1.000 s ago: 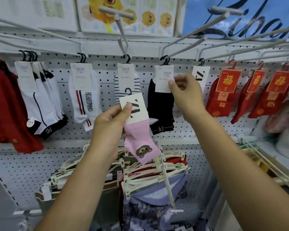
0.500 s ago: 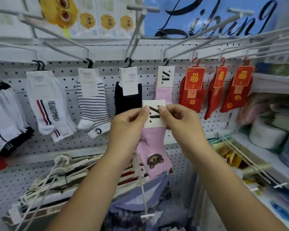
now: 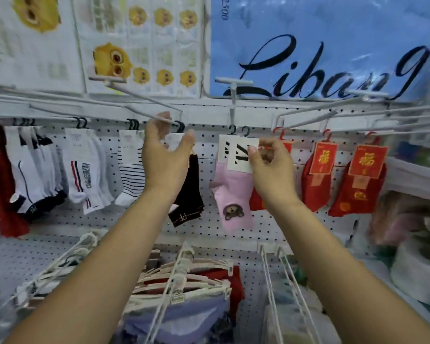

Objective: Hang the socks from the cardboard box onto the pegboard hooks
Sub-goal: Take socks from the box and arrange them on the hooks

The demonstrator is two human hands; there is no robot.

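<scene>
In the head view I see the right hand [image 3: 271, 167] pinching, between thumb and curled fingers, the white cardboard label [image 3: 238, 155] of the pink cotton sock with a brown bear face [image 3: 233, 192]. The sock hangs against the white perforated pegboard [image 3: 209, 229] with its small black hanger [image 3: 245, 131] up at the white wire hook [image 3: 231, 112], between a black sock [image 3: 191, 194] and red socks with red-and-gold cards [image 3: 358, 189]. The left hand [image 3: 165, 157] is raised beside it, holding nothing, fingers loosely spread, fingertips up at the neighbouring white wire hook [image 3: 144, 97].
</scene>
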